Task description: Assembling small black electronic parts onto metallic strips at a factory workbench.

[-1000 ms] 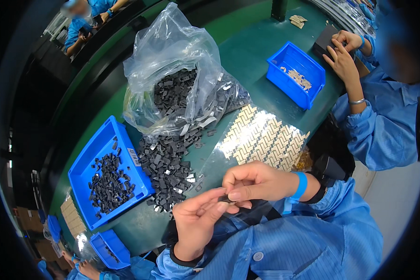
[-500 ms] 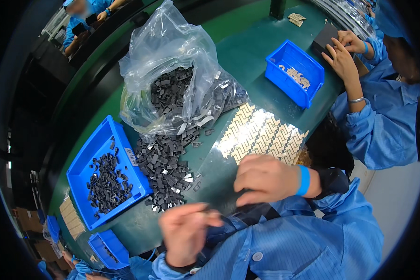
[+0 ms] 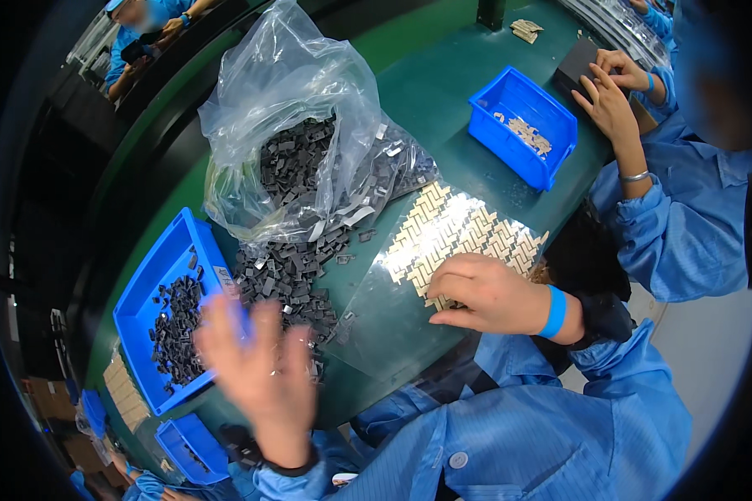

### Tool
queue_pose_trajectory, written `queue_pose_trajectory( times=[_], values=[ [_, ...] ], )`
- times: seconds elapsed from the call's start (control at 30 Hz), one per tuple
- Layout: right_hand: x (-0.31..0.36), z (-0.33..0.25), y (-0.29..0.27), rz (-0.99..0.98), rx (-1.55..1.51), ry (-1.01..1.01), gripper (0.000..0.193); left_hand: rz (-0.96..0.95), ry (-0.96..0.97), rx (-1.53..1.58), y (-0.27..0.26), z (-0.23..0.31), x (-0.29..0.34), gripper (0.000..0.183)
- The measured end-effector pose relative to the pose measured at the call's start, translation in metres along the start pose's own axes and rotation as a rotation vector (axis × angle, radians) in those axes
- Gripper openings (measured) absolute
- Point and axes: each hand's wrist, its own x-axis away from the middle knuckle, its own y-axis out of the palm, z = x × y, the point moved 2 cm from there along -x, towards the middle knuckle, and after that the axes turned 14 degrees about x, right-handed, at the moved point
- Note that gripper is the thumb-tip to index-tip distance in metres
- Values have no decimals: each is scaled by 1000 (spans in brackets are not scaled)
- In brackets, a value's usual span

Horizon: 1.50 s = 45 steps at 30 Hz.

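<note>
My left hand point(image 3: 263, 371) is blurred, its fingers spread apart and nothing visible in them, over the near right edge of a blue tray point(image 3: 134, 313). Small black plastic pieces point(image 3: 180, 334) lie in that tray. A loose pile of similar black pieces point(image 3: 284, 275) spills beside it, partly covered by my left fingers. My right hand point(image 3: 497, 296) rests at the near edge of a clear sheet with rows of beige L-shaped stickers point(image 3: 447, 234). Its fingers curl down toward the thumb at the sheet; whatever is between the fingertips is hidden.
A large clear plastic bag point(image 3: 288, 67) of black pieces stands open behind the pile. At the far right is a blue bin point(image 3: 551, 171) with beige scraps. A co-worker's hands point(image 3: 610, 100) hold a dark block point(image 3: 576, 63). A small blue bin point(image 3: 171, 434) sits near left.
My left hand has moved left and up from near my body to the tray, its fingers opening out. My right hand has moved slightly down onto the sheet's near edge.
</note>
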Motion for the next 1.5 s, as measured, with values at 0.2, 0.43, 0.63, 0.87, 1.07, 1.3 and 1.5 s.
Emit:
queue_pose_trajectory(
  times=[0.2,0.43,0.63,0.87,1.07,1.3,1.5],
  values=[
    [1,0,6,-43,84,6,32,-481,226,392,81,39,6,50],
    [0,3,6,-56,105,-37,30,-489,245,399,87,42,2,47],
    [1,10,-1,-57,23,-98,26,-449,255,395,89,42,1,41],
    [2,9,1,-78,121,-103,17,-441,237,413,91,42,3,41],
    [5,5,-2,135,70,33,15,-440,190,503,90,41,4,46],
    [3,-33,-4,501,334,-245,21,-215,36,928,66,47,17,23],
    [-3,-52,1,566,381,-262,11,-186,-552,1682,64,47,39,19]
  ],
)
